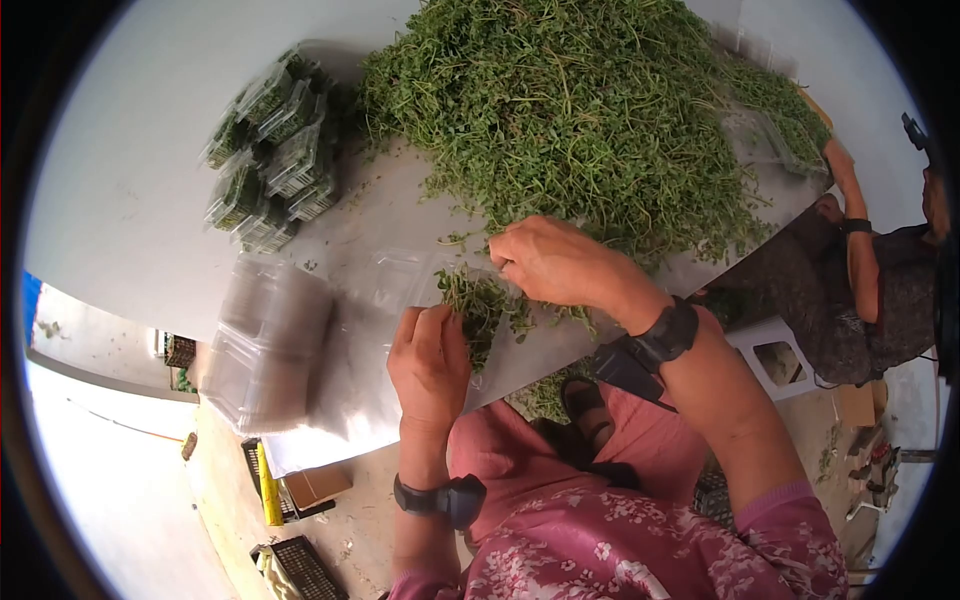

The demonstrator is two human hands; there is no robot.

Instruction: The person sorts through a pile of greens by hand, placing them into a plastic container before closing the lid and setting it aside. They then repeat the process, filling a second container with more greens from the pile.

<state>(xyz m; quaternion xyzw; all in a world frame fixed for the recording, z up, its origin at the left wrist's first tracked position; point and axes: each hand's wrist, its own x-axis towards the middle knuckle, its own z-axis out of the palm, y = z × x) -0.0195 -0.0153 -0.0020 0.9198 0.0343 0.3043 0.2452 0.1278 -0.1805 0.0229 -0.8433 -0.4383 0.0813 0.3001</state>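
Between my two hands, near the table's front edge, an open clear plastic container point(405, 280) holds a small bunch of green sprigs point(478, 312). My left hand point(430, 362) is at the container's near left side, fingers bent together against the greens; what they pinch is hidden. At the upper right side of the bunch, my right hand point(550, 262) has its fingers curled together, their tips at the container's edge; anything in them is too small to name. A large heap of green sprigs point(570, 120) lies just beyond my right hand.
Filled clear boxes point(270, 150) are stacked at the back left. Nested empty clear containers point(268, 340) stand left of my left hand. Another person point(860, 260) sits at the right, a hand by a container point(765, 135). Dark crates point(300, 565) are on the floor.
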